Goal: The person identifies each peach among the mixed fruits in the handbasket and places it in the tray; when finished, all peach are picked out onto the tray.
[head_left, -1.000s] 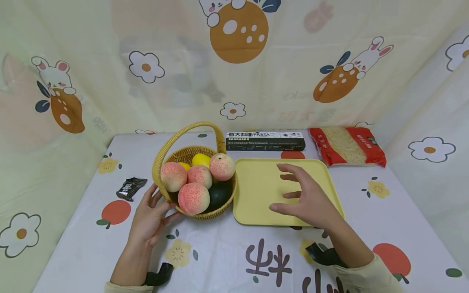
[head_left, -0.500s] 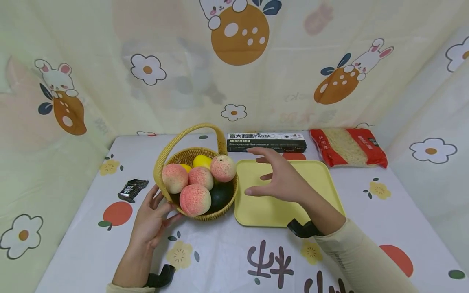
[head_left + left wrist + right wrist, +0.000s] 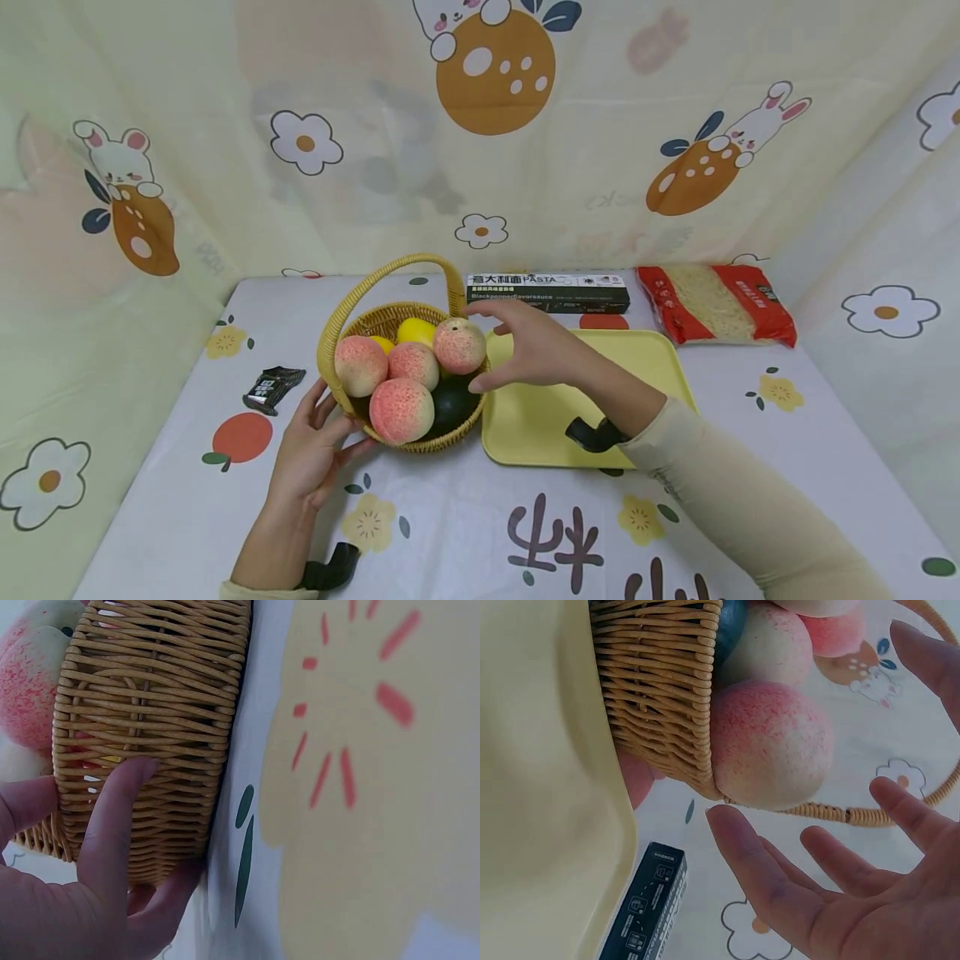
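Note:
A wicker basket (image 3: 429, 445) with an arched handle holds several pink-and-cream peaches, some yellow fruit (image 3: 415, 332) and a dark green, smooth fruit (image 3: 452, 405). My left hand (image 3: 307, 454) touches the basket's left side; in the left wrist view its fairly straight fingers lie against the woven wall (image 3: 172, 712). At the basket's right, my right hand (image 3: 538, 346) is spread, thumb and fingers apart, beside the rightmost peach (image 3: 459, 346). The right wrist view shows a small gap between the fingers (image 3: 739, 836) and that peach (image 3: 772, 746).
Right of the basket lies a yellow tray (image 3: 525, 446), partly under my right forearm. Behind it stands a dark pasta box (image 3: 551, 294). A red-and-clear bag (image 3: 716, 304) lies at the back right, and a small black packet (image 3: 273, 389) at left.
My right hand has moved left from over the tray to the basket's right rim, beside the rightmost peach. My left hand stays against the basket.

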The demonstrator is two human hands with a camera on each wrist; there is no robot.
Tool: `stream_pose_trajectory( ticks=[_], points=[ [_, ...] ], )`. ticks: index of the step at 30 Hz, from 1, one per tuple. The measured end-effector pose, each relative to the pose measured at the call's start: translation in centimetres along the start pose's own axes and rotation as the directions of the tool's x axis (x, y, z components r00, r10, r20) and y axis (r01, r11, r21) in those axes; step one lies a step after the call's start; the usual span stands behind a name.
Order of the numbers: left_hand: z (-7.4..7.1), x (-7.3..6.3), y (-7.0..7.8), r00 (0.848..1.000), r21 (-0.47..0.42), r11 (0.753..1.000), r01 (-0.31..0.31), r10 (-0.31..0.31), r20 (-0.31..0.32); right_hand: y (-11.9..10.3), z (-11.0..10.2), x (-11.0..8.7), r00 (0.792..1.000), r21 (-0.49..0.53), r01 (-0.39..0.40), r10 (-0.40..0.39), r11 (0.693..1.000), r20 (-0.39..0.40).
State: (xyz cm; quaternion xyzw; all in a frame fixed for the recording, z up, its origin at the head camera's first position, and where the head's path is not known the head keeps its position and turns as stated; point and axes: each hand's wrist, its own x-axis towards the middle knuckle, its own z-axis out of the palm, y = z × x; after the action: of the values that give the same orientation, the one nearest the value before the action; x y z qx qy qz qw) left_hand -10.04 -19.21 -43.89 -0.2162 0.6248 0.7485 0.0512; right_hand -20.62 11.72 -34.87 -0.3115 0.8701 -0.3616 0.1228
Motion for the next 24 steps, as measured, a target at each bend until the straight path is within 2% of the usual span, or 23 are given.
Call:
stream_pose_trajectory(
  ticks=[7,16,24],
  points=[
    [0.0,0.0,0.1,1.0,0.002,1.0,0.003,-0.003,0.001,-0.7,0.2,1.8,0.997,-0.039,-0.008,0.011,0.999,0.074],
    [0.0,0.1,0.2,1.0,0.001,1.0,0.004,-0.004,0.001,-2.1,0.4,3.3,0.993,-0.196,0.011,0.014,0.98,0.121],
    [0.0,0.2,-0.1,1.0,0.011,1.0,0.005,-0.005,-0.002,-2.3,1.1,4.9,0.975,-0.26,0.0,0.058,0.965,0.216]
  ],
)
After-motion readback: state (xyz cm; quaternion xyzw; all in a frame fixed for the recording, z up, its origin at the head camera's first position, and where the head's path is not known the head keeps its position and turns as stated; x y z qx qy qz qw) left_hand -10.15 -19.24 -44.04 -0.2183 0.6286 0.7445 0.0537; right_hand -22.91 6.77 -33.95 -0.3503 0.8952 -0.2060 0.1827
